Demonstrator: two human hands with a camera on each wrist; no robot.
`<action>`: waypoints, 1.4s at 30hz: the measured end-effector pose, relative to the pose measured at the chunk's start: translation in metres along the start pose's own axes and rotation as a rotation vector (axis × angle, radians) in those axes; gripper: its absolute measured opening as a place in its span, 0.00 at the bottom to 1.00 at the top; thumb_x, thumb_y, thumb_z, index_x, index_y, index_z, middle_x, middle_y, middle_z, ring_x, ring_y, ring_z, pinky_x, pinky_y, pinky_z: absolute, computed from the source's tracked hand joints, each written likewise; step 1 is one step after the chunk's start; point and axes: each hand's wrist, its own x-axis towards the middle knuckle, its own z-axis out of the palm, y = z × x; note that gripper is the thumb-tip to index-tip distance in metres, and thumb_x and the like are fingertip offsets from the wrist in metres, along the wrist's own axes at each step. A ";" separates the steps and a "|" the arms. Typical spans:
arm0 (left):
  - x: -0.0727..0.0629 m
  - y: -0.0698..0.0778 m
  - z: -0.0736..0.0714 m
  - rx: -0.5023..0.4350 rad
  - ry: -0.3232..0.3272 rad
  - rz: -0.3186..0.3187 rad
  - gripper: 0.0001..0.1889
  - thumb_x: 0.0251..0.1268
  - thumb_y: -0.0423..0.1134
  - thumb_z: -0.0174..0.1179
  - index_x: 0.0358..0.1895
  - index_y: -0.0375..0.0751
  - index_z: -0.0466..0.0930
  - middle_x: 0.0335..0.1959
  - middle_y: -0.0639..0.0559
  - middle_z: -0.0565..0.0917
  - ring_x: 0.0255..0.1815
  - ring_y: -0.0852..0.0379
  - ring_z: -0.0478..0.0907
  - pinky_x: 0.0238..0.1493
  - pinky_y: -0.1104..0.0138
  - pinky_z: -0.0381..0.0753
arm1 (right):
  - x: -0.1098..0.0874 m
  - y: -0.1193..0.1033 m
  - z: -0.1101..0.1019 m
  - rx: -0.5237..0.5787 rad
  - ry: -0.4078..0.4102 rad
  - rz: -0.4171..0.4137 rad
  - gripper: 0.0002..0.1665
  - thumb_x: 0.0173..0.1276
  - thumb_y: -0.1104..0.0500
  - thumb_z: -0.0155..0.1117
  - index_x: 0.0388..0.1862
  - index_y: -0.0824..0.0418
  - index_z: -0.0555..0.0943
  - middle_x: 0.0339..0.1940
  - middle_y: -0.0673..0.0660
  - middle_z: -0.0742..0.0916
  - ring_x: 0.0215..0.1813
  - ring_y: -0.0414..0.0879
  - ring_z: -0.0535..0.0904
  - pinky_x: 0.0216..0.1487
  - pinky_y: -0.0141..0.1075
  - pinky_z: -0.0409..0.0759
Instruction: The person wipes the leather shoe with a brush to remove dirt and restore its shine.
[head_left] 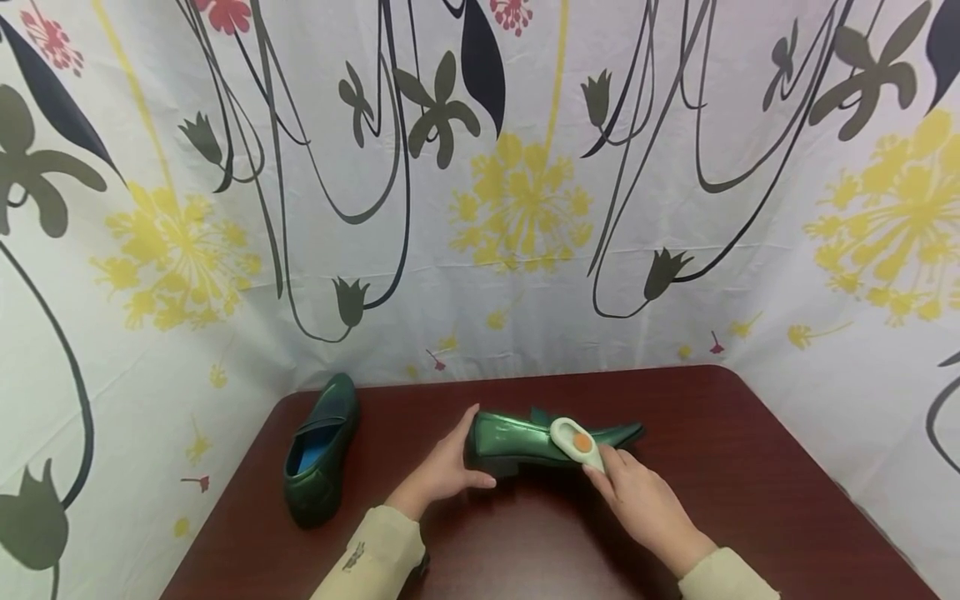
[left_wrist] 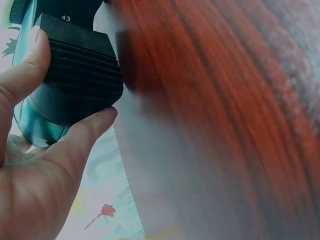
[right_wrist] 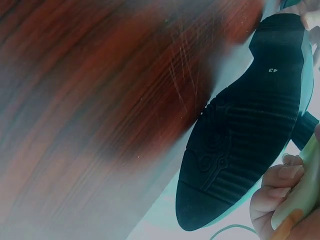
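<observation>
Stage of the work: by my judgement, the brushing of one shoe is in progress, because the tool lies against its side; how much of the surface is finished, the pictures do not tell.
What is left: the rest of this shoe, perhaps; the second loafer (head_left: 318,496) is out of the hands, and I cannot tell if it is brushed or not.
Held loafer: the green loafer (head_left: 510,437) is above the middle part of the table (head_left: 510,550), turned on its side, heel toward the left and toe toward the right; whether it touches the tabletop, I cannot tell.
Left hand: the left hand (head_left: 448,467) grips the heel end, with thumb and fingers on two sides of it.
Right hand: the right hand (head_left: 643,500) has its fingers curled around the handle of a pale green brush-like tool (head_left: 577,442) with an orange centre; bristles do not show.
Upper: glossy, metallic green, with a small dark flap (head_left: 538,415) near the instep; I notice no clear stain.
Sole: the black sole (right_wrist: 245,120) bears the number 43, fine ribs and a scroll pattern; the heel block (left_wrist: 82,65) has ridges.
Second loafer's place: upright near the left edge, toe toward the flowered cloth (head_left: 517,317), blue lining (head_left: 317,446) visible.
</observation>
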 end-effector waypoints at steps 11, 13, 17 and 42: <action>0.000 -0.001 0.000 -0.009 -0.001 0.012 0.63 0.53 0.45 0.78 0.83 0.59 0.38 0.84 0.47 0.51 0.82 0.40 0.53 0.74 0.40 0.63 | 0.002 0.009 -0.008 0.018 -0.031 0.061 0.18 0.78 0.49 0.58 0.53 0.62 0.78 0.32 0.53 0.82 0.29 0.42 0.72 0.30 0.40 0.73; 0.000 -0.001 0.000 -0.012 -0.002 0.009 0.63 0.53 0.45 0.78 0.83 0.59 0.38 0.84 0.47 0.50 0.82 0.41 0.53 0.74 0.40 0.63 | 0.003 0.010 -0.009 0.028 -0.052 0.080 0.18 0.79 0.48 0.57 0.52 0.61 0.78 0.32 0.52 0.81 0.30 0.43 0.72 0.30 0.40 0.72; 0.001 0.000 -0.001 -0.011 -0.005 0.010 0.63 0.53 0.45 0.78 0.83 0.57 0.38 0.84 0.47 0.50 0.82 0.41 0.52 0.74 0.41 0.62 | 0.006 0.011 -0.013 0.024 -0.076 0.097 0.19 0.79 0.46 0.55 0.52 0.60 0.78 0.34 0.53 0.82 0.31 0.43 0.73 0.31 0.41 0.73; 0.001 -0.002 0.001 0.000 -0.009 0.006 0.63 0.50 0.48 0.79 0.83 0.55 0.40 0.84 0.48 0.51 0.83 0.42 0.52 0.75 0.41 0.60 | 0.008 0.028 -0.030 -0.001 -0.147 0.123 0.18 0.80 0.44 0.53 0.46 0.57 0.77 0.31 0.50 0.81 0.29 0.44 0.73 0.30 0.41 0.71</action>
